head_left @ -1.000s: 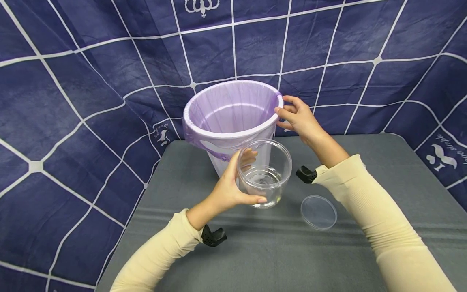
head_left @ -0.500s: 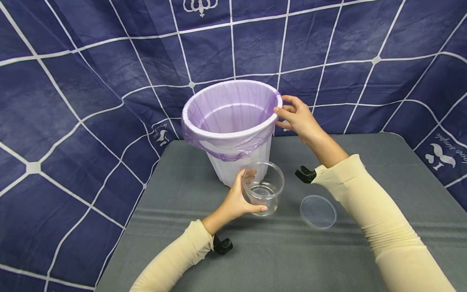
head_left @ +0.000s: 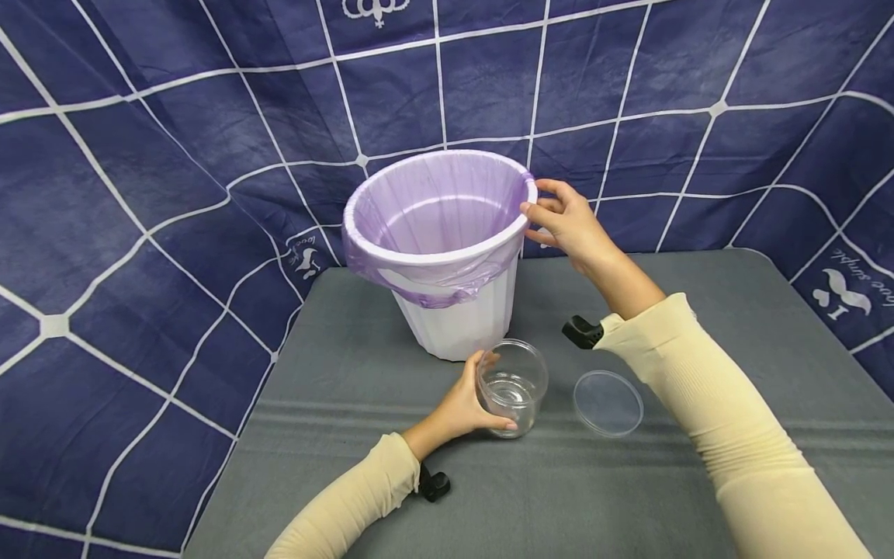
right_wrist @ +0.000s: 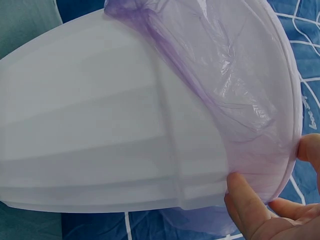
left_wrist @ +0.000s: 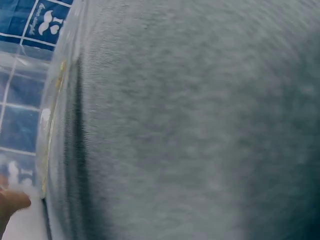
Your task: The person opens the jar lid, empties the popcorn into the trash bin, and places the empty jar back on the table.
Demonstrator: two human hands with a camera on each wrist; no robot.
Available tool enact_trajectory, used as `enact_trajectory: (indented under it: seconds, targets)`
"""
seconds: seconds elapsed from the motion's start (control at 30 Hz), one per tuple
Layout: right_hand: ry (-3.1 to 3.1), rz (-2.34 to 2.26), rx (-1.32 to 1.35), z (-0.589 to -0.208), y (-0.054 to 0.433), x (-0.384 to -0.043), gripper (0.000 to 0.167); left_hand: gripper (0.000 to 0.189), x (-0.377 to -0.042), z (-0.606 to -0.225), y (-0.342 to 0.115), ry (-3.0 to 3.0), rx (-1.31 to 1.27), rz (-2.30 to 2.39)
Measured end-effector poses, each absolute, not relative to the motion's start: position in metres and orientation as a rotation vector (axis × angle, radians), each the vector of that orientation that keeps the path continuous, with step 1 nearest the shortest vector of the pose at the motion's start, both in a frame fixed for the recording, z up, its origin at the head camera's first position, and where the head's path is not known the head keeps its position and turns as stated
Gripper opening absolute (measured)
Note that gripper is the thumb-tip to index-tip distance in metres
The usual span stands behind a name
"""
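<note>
My left hand (head_left: pixel 466 405) grips a clear round plastic tub (head_left: pixel 513 392) from its left side, thumb in front and fingers behind. The tub is upright and open at the top, low over the grey tabletop. In the left wrist view, part of the tub wall (left_wrist: pixel 47 115) and a fingertip show at the left edge. My right hand (head_left: pixel 569 221) pinches the right rim of a white trash can (head_left: pixel 461 326), thumb on one side and fingers on the other. A thin purple trash bag (head_left: pixel 426 202) lines the can and folds over its rim.
A clear round lid (head_left: pixel 608 403) lies flat on the grey table (head_left: pixel 573 497), right of the tub. Behind the can hangs a blue curtain (head_left: pixel 489 85) with white grid lines, which also runs along the left and right sides.
My left hand has lowered the tub from in front of the can toward the table, nearer to me. The right hand stays on the rim.
</note>
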State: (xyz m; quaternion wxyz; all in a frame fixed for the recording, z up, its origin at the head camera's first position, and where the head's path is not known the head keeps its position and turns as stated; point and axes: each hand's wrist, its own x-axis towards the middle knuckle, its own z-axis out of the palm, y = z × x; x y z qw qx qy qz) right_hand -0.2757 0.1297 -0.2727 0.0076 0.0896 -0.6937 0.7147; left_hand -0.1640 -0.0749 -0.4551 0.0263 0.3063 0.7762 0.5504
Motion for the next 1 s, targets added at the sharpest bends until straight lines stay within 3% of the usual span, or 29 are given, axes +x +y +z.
enact_trajectory:
  seconds: [0.23,0.53,0.73,0.87,1.0]
  targets:
    - [-2.179,2.220,0.289,-0.272,0.128,-0.276,0.060,0.118,-0.176,-0.485,-0.080,2.407,0.921,1.631]
    - [-2.177,2.166,0.317,-0.274,0.126,-0.276,0.056,0.125,-0.177,-0.479,-0.094,2.528,0.888,1.386]
    - [-2.201,1.995,0.453,-0.285,0.128,-0.272,0.051,0.110,-0.169,-0.462,-0.104,2.841,1.162,1.143]
    - [-2.307,1.640,0.516,-0.294,0.135,-0.263,0.054,0.094,-0.165,-0.446,-0.104,3.092,1.447,0.836]
    - [-2.363,1.309,0.589,-0.304,0.139,-0.248,0.056,0.085,-0.164,-0.428,-0.102,3.215,1.538,0.568]
